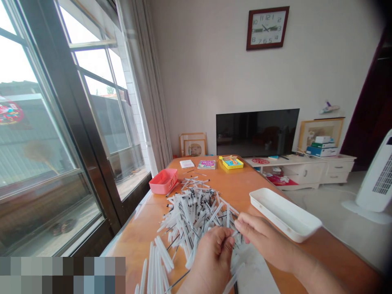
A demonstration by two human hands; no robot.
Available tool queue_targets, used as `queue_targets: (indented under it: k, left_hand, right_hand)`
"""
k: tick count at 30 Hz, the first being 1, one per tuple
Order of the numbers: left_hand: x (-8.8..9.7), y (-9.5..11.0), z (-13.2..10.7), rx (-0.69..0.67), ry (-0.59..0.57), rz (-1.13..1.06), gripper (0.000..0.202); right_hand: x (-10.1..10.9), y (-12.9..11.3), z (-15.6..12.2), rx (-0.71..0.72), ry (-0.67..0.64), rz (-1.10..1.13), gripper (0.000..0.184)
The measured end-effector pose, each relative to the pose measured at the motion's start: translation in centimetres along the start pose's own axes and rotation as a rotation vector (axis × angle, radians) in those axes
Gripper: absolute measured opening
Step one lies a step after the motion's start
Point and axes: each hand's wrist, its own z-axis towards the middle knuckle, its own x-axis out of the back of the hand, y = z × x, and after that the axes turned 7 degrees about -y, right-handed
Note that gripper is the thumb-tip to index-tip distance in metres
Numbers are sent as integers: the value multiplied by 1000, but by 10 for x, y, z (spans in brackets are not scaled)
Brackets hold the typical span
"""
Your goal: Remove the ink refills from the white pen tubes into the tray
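Observation:
My left hand is closed, thumb and fingers pinched on a translucent pen barrel, of which only a short end shows. Right beside it, the fingertips of my right hand are pressed together at that end; what they grip is mostly hidden. Behind both hands spreads a heap of clear pen barrels mixed with black caps and thin dark refills. Several barrels lie roughly side by side to the left of my left hand. A pale sheet lies under my hands, with a blurred translucent barrel over it.
On the wooden table, a white oblong tray stands at the right edge and a pink basket at the left. Farther back are a white pad, a booklet and a yellow box. Glass doors line the left side.

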Motion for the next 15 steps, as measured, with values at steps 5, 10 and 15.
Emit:
queue_targets:
  k: [5,10,15]
  left_hand:
    - [1,1,0,-20,10,59,25]
    - [2,0,1,-2,29,80,24]
    - [3,2,1,-34,15,98,25]
  right_hand:
    - [-3,3,2,17,23,-32,43]
    - [-2,3,-1,-26,20,-7,46]
    - [-3,3,0,36,10,28,39]
